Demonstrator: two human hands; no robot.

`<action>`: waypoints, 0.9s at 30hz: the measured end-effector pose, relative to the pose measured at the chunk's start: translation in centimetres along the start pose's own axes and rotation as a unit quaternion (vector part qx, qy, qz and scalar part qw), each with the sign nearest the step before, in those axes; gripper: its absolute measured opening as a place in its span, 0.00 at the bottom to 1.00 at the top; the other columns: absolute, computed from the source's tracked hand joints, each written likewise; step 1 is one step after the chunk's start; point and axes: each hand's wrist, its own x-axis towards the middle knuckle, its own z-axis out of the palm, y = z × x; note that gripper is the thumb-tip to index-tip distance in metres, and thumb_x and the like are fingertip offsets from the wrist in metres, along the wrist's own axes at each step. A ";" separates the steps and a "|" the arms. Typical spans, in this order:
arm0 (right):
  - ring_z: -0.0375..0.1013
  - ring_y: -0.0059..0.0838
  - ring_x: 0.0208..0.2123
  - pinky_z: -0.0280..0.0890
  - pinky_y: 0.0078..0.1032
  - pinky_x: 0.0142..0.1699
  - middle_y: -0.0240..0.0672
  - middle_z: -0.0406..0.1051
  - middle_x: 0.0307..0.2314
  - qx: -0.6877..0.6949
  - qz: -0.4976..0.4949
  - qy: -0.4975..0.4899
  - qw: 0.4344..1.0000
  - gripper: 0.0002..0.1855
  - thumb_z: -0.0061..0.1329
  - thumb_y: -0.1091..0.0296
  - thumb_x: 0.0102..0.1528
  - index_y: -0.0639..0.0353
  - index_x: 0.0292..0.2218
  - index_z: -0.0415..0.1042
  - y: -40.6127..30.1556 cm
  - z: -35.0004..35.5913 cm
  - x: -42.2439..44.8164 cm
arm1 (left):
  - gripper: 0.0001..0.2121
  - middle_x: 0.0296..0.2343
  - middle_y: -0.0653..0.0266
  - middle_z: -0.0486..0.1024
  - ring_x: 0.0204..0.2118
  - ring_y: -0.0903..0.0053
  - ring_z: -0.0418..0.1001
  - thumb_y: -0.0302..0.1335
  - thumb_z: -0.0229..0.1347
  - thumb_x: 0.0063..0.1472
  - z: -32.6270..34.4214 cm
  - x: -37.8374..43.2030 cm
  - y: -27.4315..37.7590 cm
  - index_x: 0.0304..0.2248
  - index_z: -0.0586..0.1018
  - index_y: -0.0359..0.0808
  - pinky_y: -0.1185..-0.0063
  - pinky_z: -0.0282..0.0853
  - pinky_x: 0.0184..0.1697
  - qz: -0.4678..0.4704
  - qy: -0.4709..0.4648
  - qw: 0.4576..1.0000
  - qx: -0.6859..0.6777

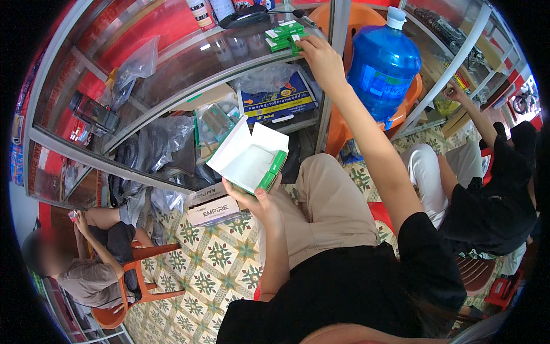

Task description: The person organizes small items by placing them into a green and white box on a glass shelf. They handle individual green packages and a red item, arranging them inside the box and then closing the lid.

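Note:
My left hand (262,204) holds up an open carton (247,165) from below, above my lap. The carton has a white inside and raised white flaps. Small green boxes (275,167) stand in a row along its right side, and the rest of its visible floor is bare. My right hand (320,58) reaches far forward to the glass display counter (232,49). Its fingertips pinch a small green box (295,44) at the near edge of a group of similar green-and-white boxes (279,34) on the glass.
A blue water jug (382,69) stands on an orange chair (331,137) right of the counter. Bottles (202,15) and a dark object (245,17) sit behind. Below are a blue printed box (277,99) and white cartons (215,210). People sit at left (90,279) and right (490,206).

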 end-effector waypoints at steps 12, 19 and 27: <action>0.72 0.40 0.40 0.68 0.31 0.42 0.39 0.71 0.37 -0.019 0.013 0.021 1.000 0.18 0.50 0.76 0.46 0.56 0.41 0.70 0.1 0.7 1.8 | 0.41 0.56 0.53 0.45 0.53 0.54 0.60 0.53 0.49 0.58 1.3 -0.2 0.3 0.60 0.37 0.49 0.59 0.74 0.42 -0.028 -0.038 0.999 -0.021; 0.73 0.39 0.36 0.67 0.28 0.42 0.41 0.74 0.34 0.306 0.185 0.031 0.934 0.12 0.55 0.77 0.46 0.61 0.36 0.74 -8.0 -11.9 -5.6 | 0.53 0.56 0.51 0.49 0.54 0.59 0.59 0.59 0.57 0.47 1.9 0.0 -0.9 0.60 0.39 0.39 0.64 0.67 0.49 -0.005 -0.048 0.999 0.000; 0.70 0.38 0.45 0.66 0.31 0.48 0.39 0.71 0.39 0.216 0.041 -0.251 0.942 0.16 0.52 0.73 0.45 0.64 0.38 0.73 -8.8 -17.2 -12.4 | 0.57 0.52 0.52 0.57 0.53 0.63 0.61 0.64 0.56 0.42 4.8 -1.0 -2.1 0.59 0.44 0.32 0.69 0.61 0.53 0.031 -0.145 0.988 0.036</action>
